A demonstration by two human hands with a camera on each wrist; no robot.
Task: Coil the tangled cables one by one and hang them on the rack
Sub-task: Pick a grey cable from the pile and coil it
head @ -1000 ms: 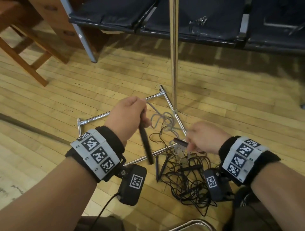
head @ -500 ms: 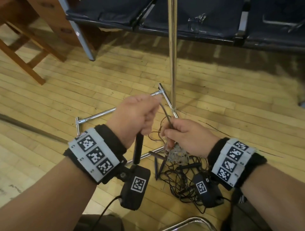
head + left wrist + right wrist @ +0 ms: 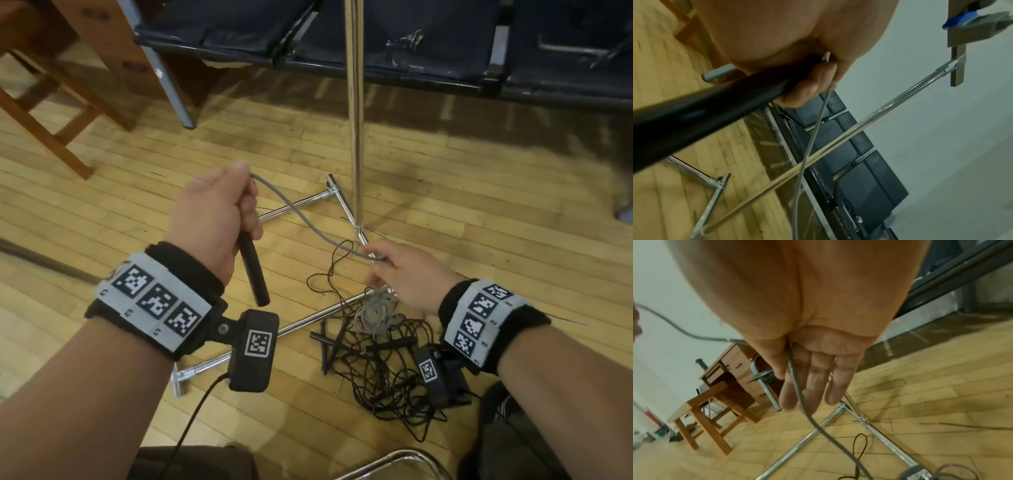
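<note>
My left hand (image 3: 222,212) grips a black handle (image 3: 252,274) whose free end points down toward my wrist. A grey cable (image 3: 301,221) leaves the top of that fist and sags rightward to my right hand (image 3: 399,274). In the right wrist view the grey cable (image 3: 795,386) comes round the thumb side and lies along the palm and straight fingers (image 3: 813,386). From there it drops to a grey bundle (image 3: 376,310) on the floor. A tangle of thin black cables (image 3: 376,363) with black handles lies beside the bundle. The rack's chrome pole (image 3: 354,102) rises behind both hands.
The rack's chrome base bars (image 3: 308,318) lie on the wooden floor around the cable pile. Dark padded seats (image 3: 394,37) line the back, with wooden furniture legs (image 3: 51,130) at the far left. A chrome tube (image 3: 404,459) curves at the bottom edge.
My right hand has moved from beside the left fist down and to the right along the grey cable, drawing a longer span out. The left hand has lifted slightly with the handle.
</note>
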